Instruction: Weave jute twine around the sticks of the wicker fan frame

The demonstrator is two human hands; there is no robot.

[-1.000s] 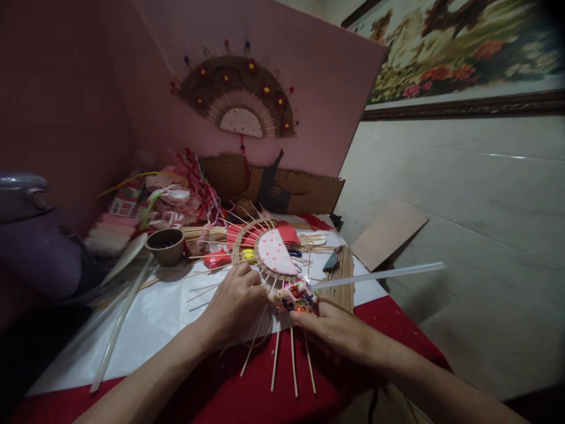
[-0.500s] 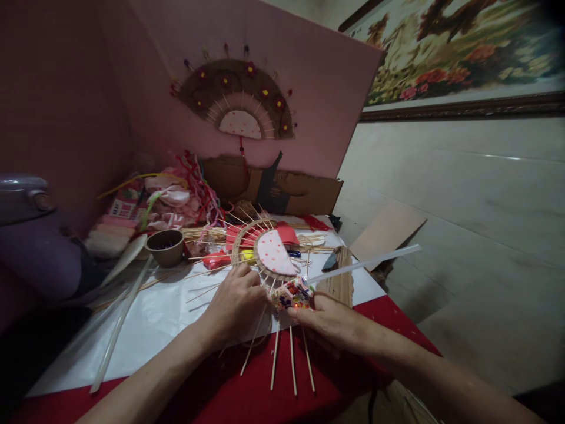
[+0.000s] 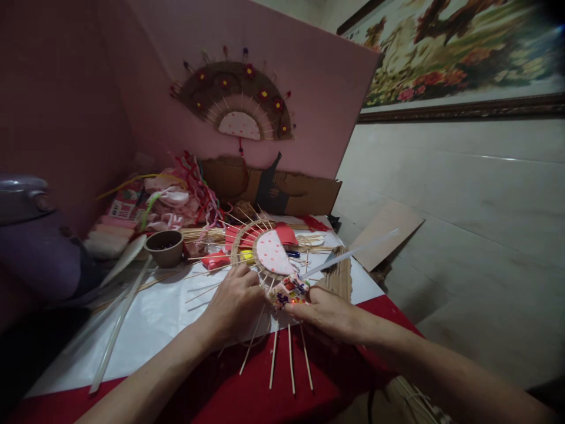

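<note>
A half-made fan [image 3: 273, 253] lies on the table, with a dotted white half-round centre, thin wooden sticks spreading outward and an arc of brown twine [image 3: 237, 238] across them. My left hand [image 3: 238, 297] is closed at the lower end of that arc, its fingertips on the twine and sticks; the exact pinch is partly hidden. My right hand [image 3: 329, 312] grips a glue gun [image 3: 289, 292] with a colourful flowered cover and a small lit red light. A long translucent glue stick [image 3: 353, 253] juts from its back. The gun's nozzle points toward my left fingers and is hard to make out.
A brown bowl [image 3: 164, 247] and loose glue sticks [image 3: 121, 327] lie left. Behind are pink fabric and ribbons [image 3: 172, 194], red paper [image 3: 289, 234] and torn cardboard [image 3: 338, 274]. A finished fan [image 3: 238, 100] hangs on the pink board. A purple container [image 3: 30, 247] stands far left.
My right hand has moved the glue gun slightly left, toward my left hand, and the glue stick has swung lower with it. My left hand and the fan stay nearly in place.
</note>
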